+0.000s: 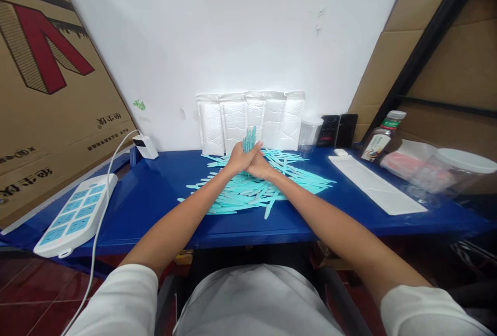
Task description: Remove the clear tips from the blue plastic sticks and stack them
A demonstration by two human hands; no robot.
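A bundle of slim turquoise sticks [249,140], shaped like eyebrow razors, stands upright between my two hands. My left hand [240,157] is wrapped round it from the left. From the right, my right hand [259,166] closes on the same bundle, and the hands touch each other. The bundle's lower end is hidden by my fingers. Beneath and around my hands, a loose pile of the same turquoise sticks [240,193] lies spread in many directions on the blue table [151,201].
Several white padded mailers [235,123] lean on the wall behind the pile. A clear jar [309,134], two phones [337,130], a flat white mailer [378,186], a bottle [378,142] and a white-lidded tub [462,162] stand or lie rightward. Leftward are a power strip [75,217] and a white charger [145,147].
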